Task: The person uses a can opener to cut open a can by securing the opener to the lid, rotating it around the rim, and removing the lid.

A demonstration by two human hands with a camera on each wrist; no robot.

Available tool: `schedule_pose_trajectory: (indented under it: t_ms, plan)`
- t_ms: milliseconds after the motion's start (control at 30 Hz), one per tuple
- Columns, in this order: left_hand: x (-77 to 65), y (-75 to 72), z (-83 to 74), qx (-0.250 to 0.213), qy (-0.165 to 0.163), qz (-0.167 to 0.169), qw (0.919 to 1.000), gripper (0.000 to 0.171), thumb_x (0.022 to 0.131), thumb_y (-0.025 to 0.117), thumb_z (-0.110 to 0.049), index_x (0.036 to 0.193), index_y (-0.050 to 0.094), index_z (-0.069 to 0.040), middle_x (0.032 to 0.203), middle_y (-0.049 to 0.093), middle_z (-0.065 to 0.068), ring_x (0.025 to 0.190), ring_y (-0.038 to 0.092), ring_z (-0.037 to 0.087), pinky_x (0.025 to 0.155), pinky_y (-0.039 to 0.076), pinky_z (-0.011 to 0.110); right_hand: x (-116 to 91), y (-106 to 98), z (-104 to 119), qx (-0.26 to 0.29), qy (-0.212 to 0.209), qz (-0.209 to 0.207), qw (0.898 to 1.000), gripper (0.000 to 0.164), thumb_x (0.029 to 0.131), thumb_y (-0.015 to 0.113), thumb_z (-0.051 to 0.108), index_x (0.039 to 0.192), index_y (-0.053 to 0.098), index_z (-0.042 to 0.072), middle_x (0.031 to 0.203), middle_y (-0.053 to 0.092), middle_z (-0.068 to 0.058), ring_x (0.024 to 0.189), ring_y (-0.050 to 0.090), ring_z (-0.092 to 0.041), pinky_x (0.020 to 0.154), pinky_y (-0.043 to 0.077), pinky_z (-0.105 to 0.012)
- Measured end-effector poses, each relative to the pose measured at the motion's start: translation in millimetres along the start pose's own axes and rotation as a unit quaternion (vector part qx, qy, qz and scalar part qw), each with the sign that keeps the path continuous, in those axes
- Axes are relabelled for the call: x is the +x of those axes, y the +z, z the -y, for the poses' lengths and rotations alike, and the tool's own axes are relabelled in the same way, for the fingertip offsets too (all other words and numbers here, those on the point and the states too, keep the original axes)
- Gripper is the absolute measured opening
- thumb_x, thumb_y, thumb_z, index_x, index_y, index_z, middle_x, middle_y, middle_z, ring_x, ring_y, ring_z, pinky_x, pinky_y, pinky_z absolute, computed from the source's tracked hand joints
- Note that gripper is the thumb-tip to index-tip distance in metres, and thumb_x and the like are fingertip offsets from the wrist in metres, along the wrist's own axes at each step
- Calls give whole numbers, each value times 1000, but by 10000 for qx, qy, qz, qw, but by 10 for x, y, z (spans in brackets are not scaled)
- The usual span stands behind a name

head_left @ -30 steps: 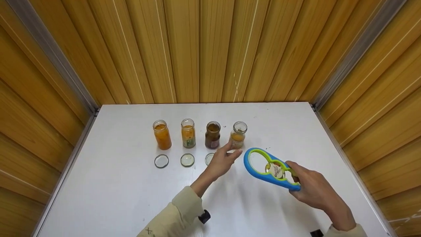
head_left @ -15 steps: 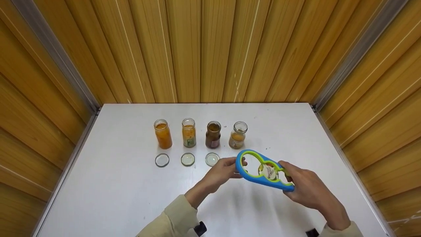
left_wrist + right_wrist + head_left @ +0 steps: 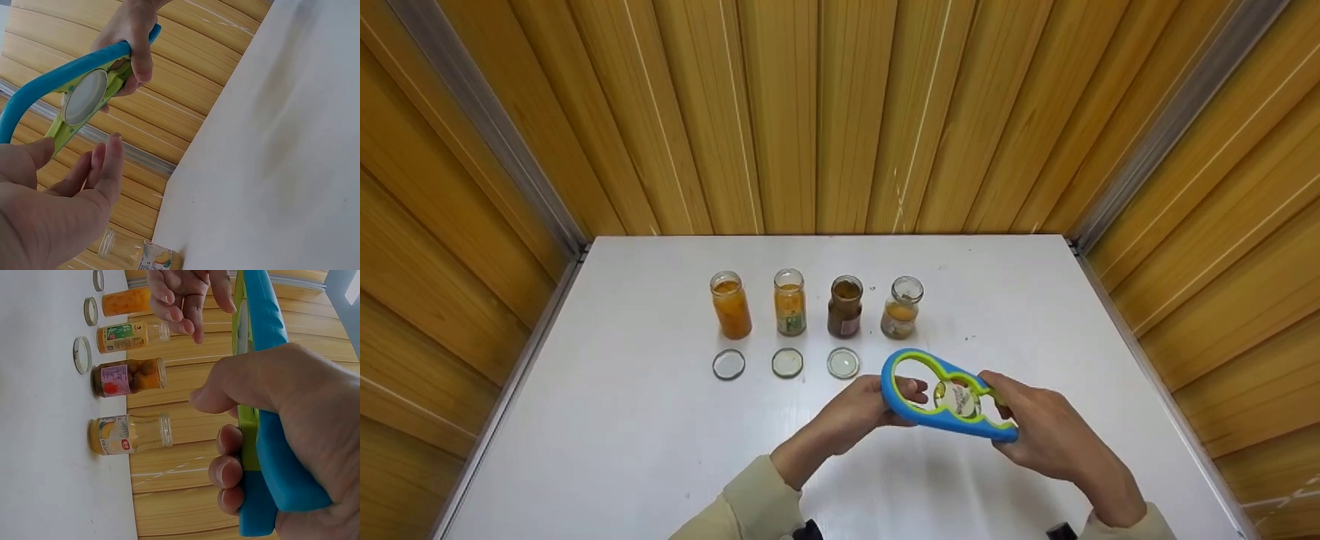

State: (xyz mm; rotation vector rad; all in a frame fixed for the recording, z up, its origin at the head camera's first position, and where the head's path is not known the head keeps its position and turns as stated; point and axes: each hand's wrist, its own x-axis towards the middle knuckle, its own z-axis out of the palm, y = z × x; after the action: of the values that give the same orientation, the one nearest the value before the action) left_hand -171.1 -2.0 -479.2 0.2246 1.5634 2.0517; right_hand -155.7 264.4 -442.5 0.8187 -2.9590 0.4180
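Observation:
My right hand (image 3: 1054, 435) grips the handle end of a blue and green jar opener (image 3: 952, 425), raised above the white table. A printed jar lid (image 3: 958, 399) sits in the opener's middle opening; its pale underside shows in the left wrist view. My left hand (image 3: 847, 416) is at the opener's far end, partly hidden by it in the head view. Its fingers are extended and hold nothing. In the left wrist view the left thumb (image 3: 39, 151) is by the opener's green edge; whether it touches cannot be told. A lidless jar with yellow contents (image 3: 901, 319) stands beyond the hands.
Left of that jar stand a dark-filled jar (image 3: 844, 319), a yellow-orange jar (image 3: 790, 311) and an orange jar (image 3: 733, 315), all lidless. Three loose lids lie before them: a right one (image 3: 843, 363), a middle one (image 3: 787, 362) and a left one (image 3: 729, 364). Wood-patterned walls surround the table.
My left hand has left the yellow jar and drawn back toward me, beside the opener. My right hand has brought the opener, lid inside, left and slightly nearer.

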Motion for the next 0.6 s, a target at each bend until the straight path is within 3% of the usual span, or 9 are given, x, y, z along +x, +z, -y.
schedule_pose_trajectory:
  t_ms: [200, 600]
  plan:
    - [-51, -22, 23, -262, -150, 76, 9995, 43, 88, 60, -36, 115, 63, -2, 107, 65, 13, 97, 64, 26, 83, 51, 35, 5, 13, 67, 85, -83, 57, 9999, 80, 61, 85, 25, 130, 44, 20, 95, 57, 15, 71, 49, 0, 64, 47, -22]
    - [-128, -17, 75, -708, -355, 412, 9960, 54, 83, 65, -46, 120, 58, -7, 110, 63, 17, 97, 63, 29, 85, 50, 39, 23, 93, 159, 360, -265, 175, 9988, 75, 65, 83, 27, 130, 44, 22, 96, 55, 19, 72, 49, 1, 63, 47, -22]
